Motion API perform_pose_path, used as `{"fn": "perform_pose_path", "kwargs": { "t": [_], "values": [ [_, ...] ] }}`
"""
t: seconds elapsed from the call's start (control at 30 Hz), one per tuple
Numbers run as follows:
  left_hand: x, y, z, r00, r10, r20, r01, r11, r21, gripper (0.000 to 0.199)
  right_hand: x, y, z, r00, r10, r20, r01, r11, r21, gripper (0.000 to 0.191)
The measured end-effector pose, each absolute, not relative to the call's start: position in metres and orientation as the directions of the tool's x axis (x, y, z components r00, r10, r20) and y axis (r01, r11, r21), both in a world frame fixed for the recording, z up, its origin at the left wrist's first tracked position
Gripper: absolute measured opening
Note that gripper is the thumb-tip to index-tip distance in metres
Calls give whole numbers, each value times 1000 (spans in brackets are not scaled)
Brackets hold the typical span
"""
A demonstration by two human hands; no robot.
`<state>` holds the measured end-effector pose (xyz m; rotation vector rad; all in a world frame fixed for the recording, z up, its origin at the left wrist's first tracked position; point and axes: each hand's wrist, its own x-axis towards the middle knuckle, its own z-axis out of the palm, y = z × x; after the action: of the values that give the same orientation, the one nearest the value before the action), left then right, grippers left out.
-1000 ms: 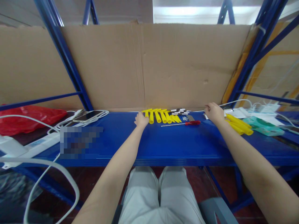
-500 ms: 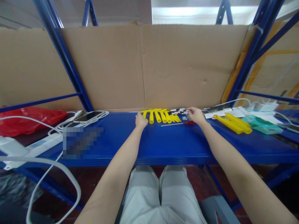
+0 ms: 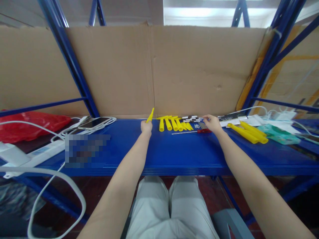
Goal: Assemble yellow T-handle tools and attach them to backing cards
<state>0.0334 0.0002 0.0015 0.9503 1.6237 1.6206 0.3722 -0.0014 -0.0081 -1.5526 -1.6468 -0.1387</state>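
Note:
A yellow tapered tube [image 3: 150, 117] is gripped in my left hand [image 3: 146, 127], its narrow end pointing up and slightly right. Beside that hand lies a row of similar yellow tubes [image 3: 168, 124] with open wide ends facing me, then several small yellow pointed pieces [image 3: 187, 126]. My right hand [image 3: 211, 123] is closed at the fingertips by the small black-and-white pieces [image 3: 191, 118]; what it pinches, if anything, is too small to make out. Just below it lies a screwdriver [image 3: 203, 131] with a red handle, its shaft pointing left.
Yellow tubes [image 3: 245, 133] and a green plastic packet [image 3: 279, 134] lie at the right on the blue shelf [image 3: 184, 152]. At the left are a phone [image 3: 96, 123], white cables, a power strip [image 3: 47, 153] and a red bag [image 3: 32, 125]. Cardboard [image 3: 184, 73] stands behind.
My left hand has lifted the leftmost yellow tube out of the row and drawn it slightly left, tilting it upright. The right hand has shifted slightly right.

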Motion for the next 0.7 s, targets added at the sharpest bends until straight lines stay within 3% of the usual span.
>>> {"fn": "perform_pose_path", "kwargs": {
  "t": [0.07, 0.1, 0.27, 0.53, 0.7],
  "values": [
    [36, -1, 10, -493, 870, 3, -51, -32, 998, 23, 373, -2, -8, 123, 762, 636, 862, 235, -449, 32],
    [38, -2, 13, -432, 900, -50, -196, -40, 980, 24, 373, -2, -8, 123, 760, 638, 862, 238, -448, 32],
    [44, -8, 22, -286, 958, -27, -350, -78, 933, 24, 373, -2, -8, 138, 773, 619, 861, 215, -461, 32],
    [49, -12, 18, -305, 952, -10, -299, -86, 950, 30, 371, -2, -6, 112, 781, 614, 867, 225, -444, 31],
    [50, -13, 20, -342, 932, 123, -244, -214, 946, 10, 369, -3, -5, 117, 789, 603, 873, 208, -441, 32]
  ]
}}
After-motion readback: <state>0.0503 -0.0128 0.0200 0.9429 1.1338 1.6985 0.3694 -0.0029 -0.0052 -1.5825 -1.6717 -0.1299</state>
